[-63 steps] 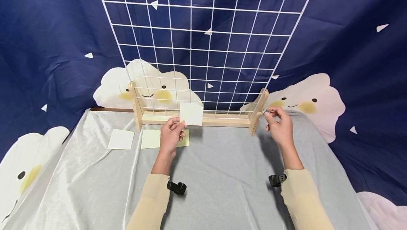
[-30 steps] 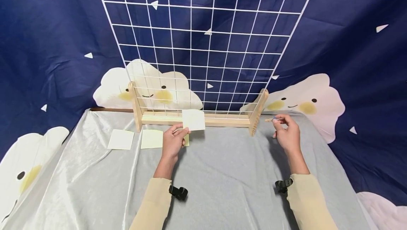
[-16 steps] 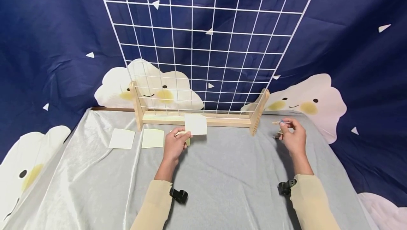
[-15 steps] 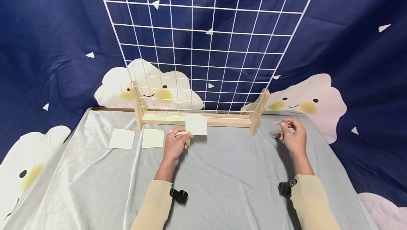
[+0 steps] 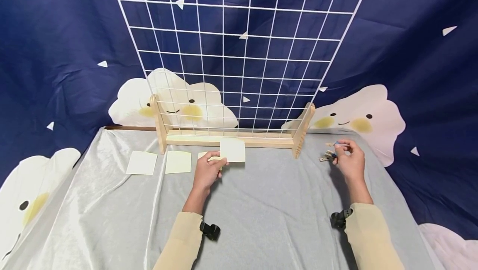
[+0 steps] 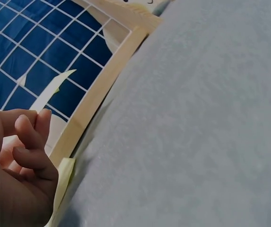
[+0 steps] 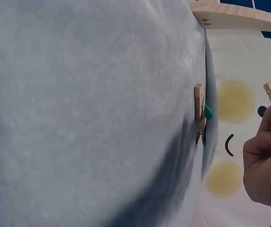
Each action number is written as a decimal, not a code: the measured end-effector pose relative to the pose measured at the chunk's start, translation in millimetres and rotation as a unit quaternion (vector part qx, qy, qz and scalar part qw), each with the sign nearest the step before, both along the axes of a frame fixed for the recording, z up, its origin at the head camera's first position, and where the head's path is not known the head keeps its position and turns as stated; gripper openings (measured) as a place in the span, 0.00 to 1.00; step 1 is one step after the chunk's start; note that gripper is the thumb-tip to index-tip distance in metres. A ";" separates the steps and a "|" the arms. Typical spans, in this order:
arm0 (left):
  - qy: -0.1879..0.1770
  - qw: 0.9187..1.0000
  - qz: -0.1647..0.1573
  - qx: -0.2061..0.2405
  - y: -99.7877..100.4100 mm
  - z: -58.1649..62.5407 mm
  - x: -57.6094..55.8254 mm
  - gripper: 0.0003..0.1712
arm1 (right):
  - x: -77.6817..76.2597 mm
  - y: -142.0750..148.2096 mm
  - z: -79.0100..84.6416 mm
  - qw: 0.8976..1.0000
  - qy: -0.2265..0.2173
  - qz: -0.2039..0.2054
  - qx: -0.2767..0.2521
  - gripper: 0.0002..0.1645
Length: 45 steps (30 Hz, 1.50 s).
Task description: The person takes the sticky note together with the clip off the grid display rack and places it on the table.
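Observation:
My left hand (image 5: 206,170) pinches a pale square paper note (image 5: 234,150) by its lower left corner, in front of the wooden base. In the left wrist view the note (image 6: 52,90) shows nearly edge-on. At the right, my right hand (image 5: 351,160) pinches a small wooden clothespin (image 5: 330,144) with a bit of blue on it; its wooden tip (image 7: 269,91) points out past the fingers in the right wrist view. Below that hand, several more small clothespins (image 5: 325,159) lie on the cloth, one with a green piece (image 7: 208,112). My right fingers are raised above them.
A white wire grid (image 5: 223,32) stands upright in a wooden base (image 5: 265,142) at the back. A white note (image 5: 142,163), a yellow note (image 5: 178,162) and a partly hidden yellow note (image 5: 202,154) lie left on the grey cloth (image 5: 261,212). A blue curtain (image 5: 410,66) hangs behind.
My right hand has moved right and nearer with its clothespin, away from the base's right foot, uncovering the clothespins on the cloth. My left hand has drifted slightly right and down with the note.

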<state>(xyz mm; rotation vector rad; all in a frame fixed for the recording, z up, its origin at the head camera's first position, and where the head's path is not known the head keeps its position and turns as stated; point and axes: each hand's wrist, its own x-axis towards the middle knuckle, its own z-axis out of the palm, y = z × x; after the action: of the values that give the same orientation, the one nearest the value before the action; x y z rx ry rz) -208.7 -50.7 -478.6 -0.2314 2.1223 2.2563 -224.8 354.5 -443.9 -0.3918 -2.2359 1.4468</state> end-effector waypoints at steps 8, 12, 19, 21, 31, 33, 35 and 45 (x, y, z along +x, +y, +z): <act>-0.006 0.999 -0.030 -0.033 2.2 -4.7 0.3 0.13 | 0.4 5.4 -3.8 1.000 -0.016 -0.010 -0.005 0.12; -0.009 0.998 -0.041 -0.054 3.4 -7.2 0.9 0.13 | 0.8 6.0 -5.9 1.000 -0.022 -0.011 -0.011 0.12; -0.014 0.996 -0.043 -0.071 4.8 -7.4 -0.2 0.14 | 1.6 12.0 -7.5 0.999 -0.027 -0.022 -0.008 0.13; -0.016 0.996 -0.046 -0.075 5.5 -6.8 -1.2 0.14 | 2.7 13.1 -8.3 0.999 -0.034 -0.022 -0.008 0.14; -0.023 0.992 -0.053 -0.115 9.6 -6.0 -5.8 0.12 | 4.2 20.4 -14.7 0.998 -0.061 -0.029 -0.010 0.13; -0.022 0.990 -0.056 -0.126 9.4 -5.7 -6.1 0.12 | 3.5 22.1 -15.6 0.997 -0.060 -0.035 -0.014 0.13; -0.020 0.988 -0.055 -0.140 8.8 -5.5 -6.2 0.12 | 2.9 23.5 -16.8 0.997 -0.062 -0.036 -0.018 0.13; -0.033 0.989 -0.042 -0.140 6.9 -6.8 -4.4 0.13 | 2.8 37.6 -27.0 0.990 -0.121 -0.039 -0.060 0.15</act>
<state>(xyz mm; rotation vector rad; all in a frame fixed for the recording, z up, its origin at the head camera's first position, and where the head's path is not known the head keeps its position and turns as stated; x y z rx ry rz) -213.1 -43.8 -485.4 -0.2166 2.3596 1.8745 -222.0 392.0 -470.9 -0.7222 -2.2935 1.5699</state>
